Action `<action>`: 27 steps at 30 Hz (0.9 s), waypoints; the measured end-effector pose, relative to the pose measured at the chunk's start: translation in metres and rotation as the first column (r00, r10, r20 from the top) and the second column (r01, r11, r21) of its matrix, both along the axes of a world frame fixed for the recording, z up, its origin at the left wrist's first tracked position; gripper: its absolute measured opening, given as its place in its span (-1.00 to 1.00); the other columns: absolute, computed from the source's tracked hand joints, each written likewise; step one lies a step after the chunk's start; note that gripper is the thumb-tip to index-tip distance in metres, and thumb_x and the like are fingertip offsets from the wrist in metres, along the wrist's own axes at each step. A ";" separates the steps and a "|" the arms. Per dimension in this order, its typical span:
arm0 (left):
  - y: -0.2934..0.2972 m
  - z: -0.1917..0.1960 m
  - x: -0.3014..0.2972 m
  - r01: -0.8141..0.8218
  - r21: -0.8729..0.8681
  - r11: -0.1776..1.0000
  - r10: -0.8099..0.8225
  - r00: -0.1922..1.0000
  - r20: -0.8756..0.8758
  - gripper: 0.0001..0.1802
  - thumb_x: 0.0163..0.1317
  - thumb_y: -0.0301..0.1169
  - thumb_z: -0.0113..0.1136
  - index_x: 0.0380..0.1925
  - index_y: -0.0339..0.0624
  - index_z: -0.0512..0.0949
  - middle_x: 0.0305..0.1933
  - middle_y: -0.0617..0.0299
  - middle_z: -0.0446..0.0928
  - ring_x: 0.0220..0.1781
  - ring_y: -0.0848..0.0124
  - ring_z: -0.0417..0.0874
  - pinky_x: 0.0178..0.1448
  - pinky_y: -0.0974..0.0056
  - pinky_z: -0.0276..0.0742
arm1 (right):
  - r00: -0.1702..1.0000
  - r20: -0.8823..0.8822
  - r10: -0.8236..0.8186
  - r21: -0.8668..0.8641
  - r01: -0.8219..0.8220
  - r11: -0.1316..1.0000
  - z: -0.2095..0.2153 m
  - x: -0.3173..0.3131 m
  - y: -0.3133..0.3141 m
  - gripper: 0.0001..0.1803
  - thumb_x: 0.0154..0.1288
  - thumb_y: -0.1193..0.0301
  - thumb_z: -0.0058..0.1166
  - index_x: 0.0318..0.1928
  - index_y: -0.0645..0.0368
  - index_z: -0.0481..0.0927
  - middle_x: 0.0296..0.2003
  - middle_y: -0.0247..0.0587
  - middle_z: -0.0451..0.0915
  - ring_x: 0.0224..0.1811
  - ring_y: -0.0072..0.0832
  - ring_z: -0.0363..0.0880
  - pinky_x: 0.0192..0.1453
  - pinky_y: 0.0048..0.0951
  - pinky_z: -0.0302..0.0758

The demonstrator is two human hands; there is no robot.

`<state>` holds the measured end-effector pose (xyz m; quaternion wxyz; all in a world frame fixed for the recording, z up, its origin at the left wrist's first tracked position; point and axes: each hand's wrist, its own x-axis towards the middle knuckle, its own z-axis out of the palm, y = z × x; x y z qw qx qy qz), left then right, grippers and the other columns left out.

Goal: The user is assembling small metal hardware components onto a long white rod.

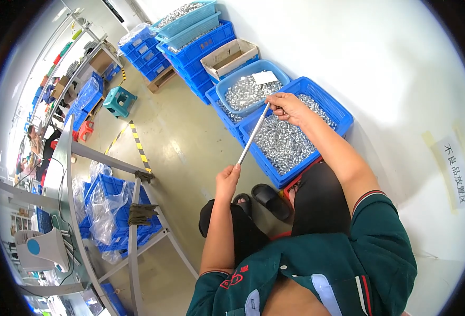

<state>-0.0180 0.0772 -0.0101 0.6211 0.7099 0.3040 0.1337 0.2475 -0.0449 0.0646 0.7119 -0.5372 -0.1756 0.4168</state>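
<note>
beside a white wall point(343, 47) sits a blue basket point(342, 111) of metal parts point(285, 145); near its rim, the person's left hand point(227, 182) and right hand point(290, 109) grip opposite ends of a slim silver rod point(253, 135).

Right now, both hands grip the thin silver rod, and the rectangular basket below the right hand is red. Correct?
Wrong colour: the head view shows the rectangular basket below the right hand is blue. The right hand and left hand do both grip the thin silver rod.
</note>
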 end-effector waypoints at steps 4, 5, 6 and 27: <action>-0.002 -0.001 0.001 -0.021 0.118 0.993 0.019 1.000 0.021 -0.60 0.20 -0.16 0.04 -0.72 -0.11 0.33 -0.74 0.50 0.17 -0.70 0.69 0.10 -0.63 0.49 -0.02 | 0.997 0.077 0.012 -0.090 -0.005 0.996 0.006 -0.009 0.002 -0.75 0.15 0.27 0.11 -0.40 0.21 0.46 -0.66 -0.45 0.27 -0.76 -0.77 0.12 -0.79 -0.73 -0.07; -0.002 -0.001 0.001 -0.022 0.118 0.993 0.019 1.000 0.020 -0.60 0.20 -0.16 0.04 -0.72 -0.11 0.33 -0.74 0.50 0.17 -0.70 0.69 0.10 -0.63 0.49 -0.02 | 0.986 0.165 -0.021 -0.165 0.048 0.985 0.007 -0.017 0.006 -0.73 0.13 0.24 0.14 -0.43 0.21 0.45 -0.67 -0.46 0.26 -0.77 -0.77 0.12 -0.79 -0.72 -0.08; -0.002 -0.002 0.002 -0.047 0.119 0.992 0.046 0.999 0.017 -0.60 0.20 -0.15 0.03 -0.73 -0.10 0.32 -0.74 0.50 0.16 -0.70 0.69 0.10 -0.63 0.49 -0.02 | 0.986 0.168 0.017 -0.176 0.013 0.984 0.004 -0.023 0.012 -0.68 0.10 0.19 0.17 -0.47 0.18 0.43 -0.68 -0.45 0.25 -0.76 -0.76 0.11 -0.79 -0.70 -0.09; -0.003 0.014 0.002 -0.064 -0.209 0.976 0.061 0.998 -0.025 -0.64 0.21 -0.13 0.01 -0.68 -0.04 0.30 -0.78 0.54 0.10 -0.82 0.73 0.01 -0.76 0.53 -0.15 | 0.814 -0.573 0.091 0.111 -0.033 0.993 -0.029 0.017 0.003 -0.77 0.22 0.33 0.03 -0.30 0.24 0.37 -0.45 -0.30 0.38 -0.67 -0.75 0.19 -0.80 -0.80 0.09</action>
